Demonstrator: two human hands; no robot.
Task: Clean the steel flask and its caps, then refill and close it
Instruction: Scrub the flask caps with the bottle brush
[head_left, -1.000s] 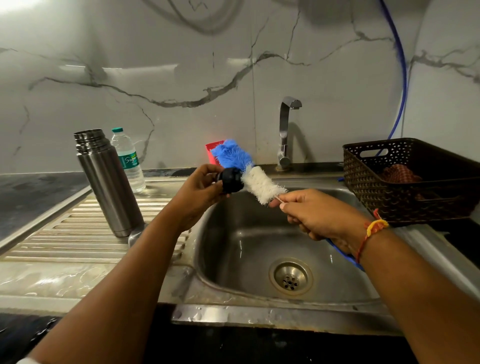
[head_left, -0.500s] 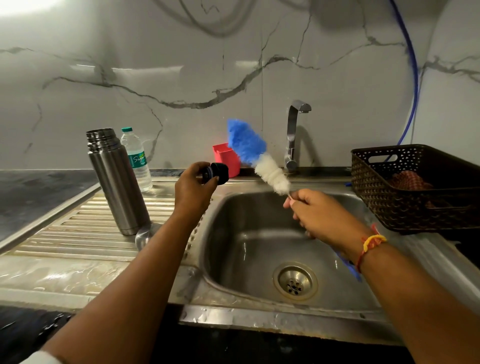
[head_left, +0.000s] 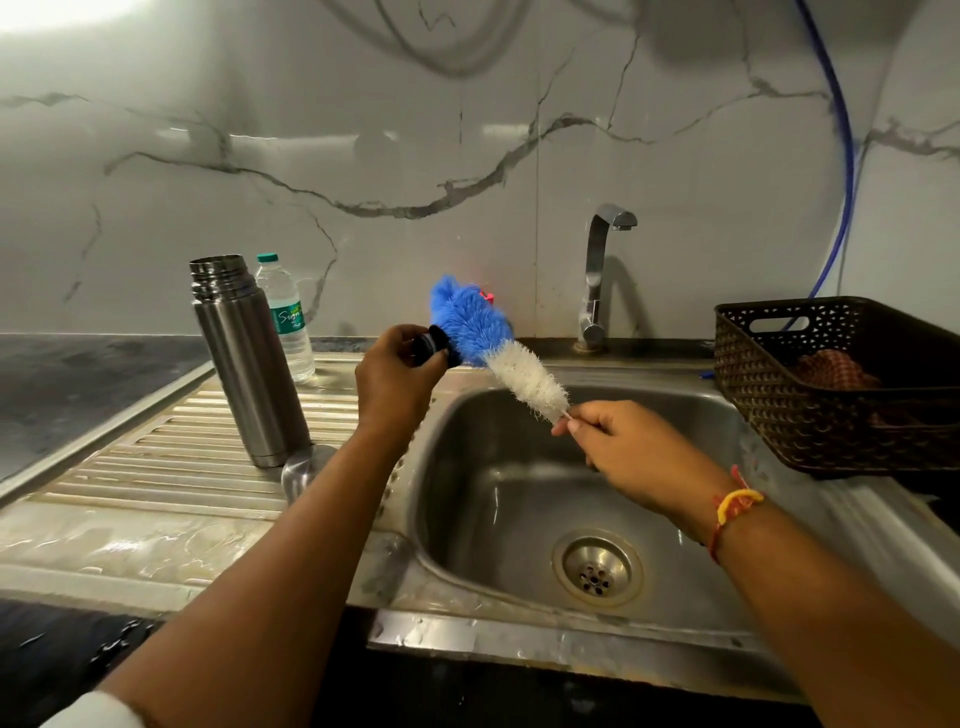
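The steel flask (head_left: 244, 358) stands open and upright on the ribbed drainboard (head_left: 156, 457) left of the sink. A steel outer cap (head_left: 304, 470) lies at its base, partly hidden by my left arm. My left hand (head_left: 397, 376) grips the small black inner cap (head_left: 436, 345) above the sink's left rim. My right hand (head_left: 623, 441) holds the handle of a bottle brush (head_left: 498, 345) with blue and white bristles; the blue bristles press against the black cap.
A plastic water bottle (head_left: 288, 317) stands behind the flask. The steel sink (head_left: 519, 499) has a drain (head_left: 596, 569) and a tap (head_left: 600, 275) at the back. A dark basket (head_left: 831, 384) holding a cloth sits on the right. A blue hose (head_left: 847, 156) runs down the wall.
The brush had swung up away from the cap; now its blue bristles are back against the black cap, which my left hand holds slightly higher over the sink's left rim.
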